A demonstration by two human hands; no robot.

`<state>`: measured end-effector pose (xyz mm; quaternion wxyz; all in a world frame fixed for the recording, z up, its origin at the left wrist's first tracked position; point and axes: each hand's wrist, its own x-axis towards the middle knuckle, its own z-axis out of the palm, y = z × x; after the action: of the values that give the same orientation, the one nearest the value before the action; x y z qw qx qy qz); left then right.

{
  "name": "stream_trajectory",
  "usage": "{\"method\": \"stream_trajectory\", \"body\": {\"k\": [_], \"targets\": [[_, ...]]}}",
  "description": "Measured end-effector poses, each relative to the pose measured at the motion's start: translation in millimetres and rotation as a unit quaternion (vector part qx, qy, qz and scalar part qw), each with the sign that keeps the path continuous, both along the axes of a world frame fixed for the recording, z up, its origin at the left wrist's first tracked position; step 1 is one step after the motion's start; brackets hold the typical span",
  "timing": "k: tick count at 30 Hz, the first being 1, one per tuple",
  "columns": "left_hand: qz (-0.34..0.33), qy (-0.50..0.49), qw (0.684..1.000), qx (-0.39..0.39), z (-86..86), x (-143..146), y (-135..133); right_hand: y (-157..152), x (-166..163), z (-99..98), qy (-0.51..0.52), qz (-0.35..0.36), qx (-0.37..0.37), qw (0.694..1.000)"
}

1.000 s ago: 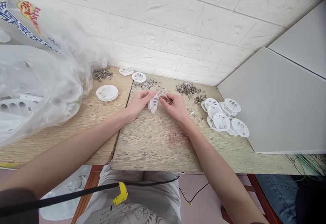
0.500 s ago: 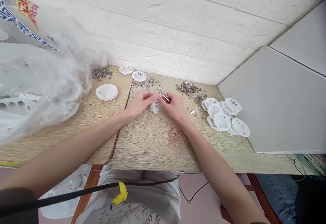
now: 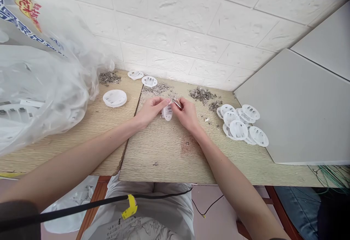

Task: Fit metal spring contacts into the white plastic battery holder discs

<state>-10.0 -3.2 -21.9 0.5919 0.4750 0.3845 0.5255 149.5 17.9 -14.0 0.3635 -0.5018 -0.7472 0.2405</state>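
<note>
My left hand [image 3: 150, 109] is closed on a small white plastic disc [image 3: 167, 112], held on edge just above the wooden table [image 3: 164, 152]. My right hand [image 3: 186, 113] pinches metal tweezers [image 3: 177, 103] whose tip meets the top of the disc. Loose heaps of small metal clips [image 3: 201, 94] lie just behind both hands. A pile of several white discs [image 3: 240, 125] rests to the right of my right hand.
A large clear plastic bag [image 3: 41, 76] of white parts fills the left side. More white discs [image 3: 115, 98] and another clip heap [image 3: 109, 78] lie at the back left. A grey panel [image 3: 298, 112] stands at the right. A white brick wall [image 3: 177, 28] closes the back.
My hands shifted slightly; the disc turned a little in my left hand, and the tweezers stayed at its top edge.
</note>
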Motion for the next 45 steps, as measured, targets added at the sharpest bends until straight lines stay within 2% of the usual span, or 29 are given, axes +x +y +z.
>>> {"method": "stream_trajectory", "body": {"k": [6,13,19,24,28,32,36,45], "targets": [[-0.016,-0.059,0.998,-0.021,2.8,2.3,-3.0,-0.1,-1.6,-3.4,0.045,0.008,-0.008,0.999],[-0.01,-0.1,0.994,-0.032,2.1,5.5,-5.4,-2.2,-3.2,-3.7,0.058,-0.022,-0.013,0.998],[-0.004,-0.075,0.996,-0.042,5.8,2.9,-5.6,3.1,11.1,7.0,0.047,0.034,-0.037,0.998],[0.02,-0.052,0.997,-0.047,9.7,-2.6,-2.8,4.8,22.7,15.3,-0.026,0.077,0.012,0.997],[0.035,-0.043,0.998,-0.042,9.3,-5.4,0.3,2.5,18.9,12.8,-0.055,0.085,0.039,0.994],[0.024,0.002,0.999,-0.022,5.8,-5.6,0.8,1.7,12.9,7.4,-0.007,0.067,0.003,0.998],[0.012,0.018,1.0,-0.009,3.5,-5.7,0.2,4.0,13.6,4.7,0.025,0.087,-0.018,0.996],[-0.008,0.001,1.0,-0.026,5.5,-6.6,0.0,5.5,16.1,3.7,-0.023,0.102,0.045,0.994]]}}
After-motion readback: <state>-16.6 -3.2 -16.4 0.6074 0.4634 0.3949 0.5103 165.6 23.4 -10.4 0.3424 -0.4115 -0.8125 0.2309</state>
